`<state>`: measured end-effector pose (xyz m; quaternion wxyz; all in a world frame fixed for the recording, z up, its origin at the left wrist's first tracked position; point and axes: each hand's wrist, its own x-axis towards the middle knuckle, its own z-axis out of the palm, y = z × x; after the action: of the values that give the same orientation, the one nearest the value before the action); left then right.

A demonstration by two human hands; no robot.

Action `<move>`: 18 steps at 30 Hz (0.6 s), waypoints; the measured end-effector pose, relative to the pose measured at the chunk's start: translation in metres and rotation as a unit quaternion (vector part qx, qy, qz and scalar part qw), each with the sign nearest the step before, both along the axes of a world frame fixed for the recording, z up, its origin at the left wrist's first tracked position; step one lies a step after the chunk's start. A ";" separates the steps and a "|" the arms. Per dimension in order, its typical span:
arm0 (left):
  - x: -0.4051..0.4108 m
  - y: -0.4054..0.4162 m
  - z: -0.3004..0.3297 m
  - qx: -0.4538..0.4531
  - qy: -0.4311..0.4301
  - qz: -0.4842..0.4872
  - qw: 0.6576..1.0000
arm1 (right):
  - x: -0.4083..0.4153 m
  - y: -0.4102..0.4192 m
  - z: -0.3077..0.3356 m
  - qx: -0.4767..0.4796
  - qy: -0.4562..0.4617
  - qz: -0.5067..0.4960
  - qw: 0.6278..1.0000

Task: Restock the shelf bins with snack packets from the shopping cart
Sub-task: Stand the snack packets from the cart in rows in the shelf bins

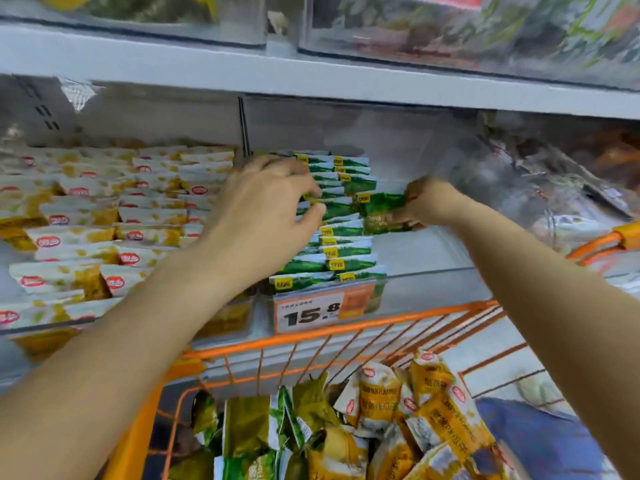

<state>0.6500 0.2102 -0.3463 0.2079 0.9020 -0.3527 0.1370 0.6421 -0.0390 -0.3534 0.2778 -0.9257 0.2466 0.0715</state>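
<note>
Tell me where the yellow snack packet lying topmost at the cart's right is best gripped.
Probably across the middle of the yellow snack packet, from above. It lies long and slanted atop the pile in the orange cart, its flat face up, so its long edges look free to pinch.

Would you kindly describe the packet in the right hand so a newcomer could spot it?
Find the orange price tag on the middle clear bin. Above its green stack, the right hand pinches one green packet, the only one sticking out sideways.

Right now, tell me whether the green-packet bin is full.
Partly full: green packets fill the bin's left side, while its right side shows bare floor.
</note>
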 end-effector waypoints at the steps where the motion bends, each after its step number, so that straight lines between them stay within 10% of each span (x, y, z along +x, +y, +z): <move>1: 0.001 0.001 -0.001 -0.017 -0.001 -0.003 1.000 | 0.008 -0.001 -0.007 0.012 0.003 -0.018 1.000; 6: 0.001 0.001 -0.005 -0.056 -0.002 -0.009 0.998 | 0.038 0.002 -0.026 0.090 -0.040 -0.094 0.991; 18: 0.001 -0.001 -0.004 -0.064 -0.008 -0.009 0.998 | 0.034 0.015 -0.026 -0.075 0.007 -0.055 0.996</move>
<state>0.6511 0.2087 -0.3508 0.2635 0.8826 -0.3530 0.1643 0.6760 -0.0243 -0.3795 0.2092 -0.9284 0.3038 0.0443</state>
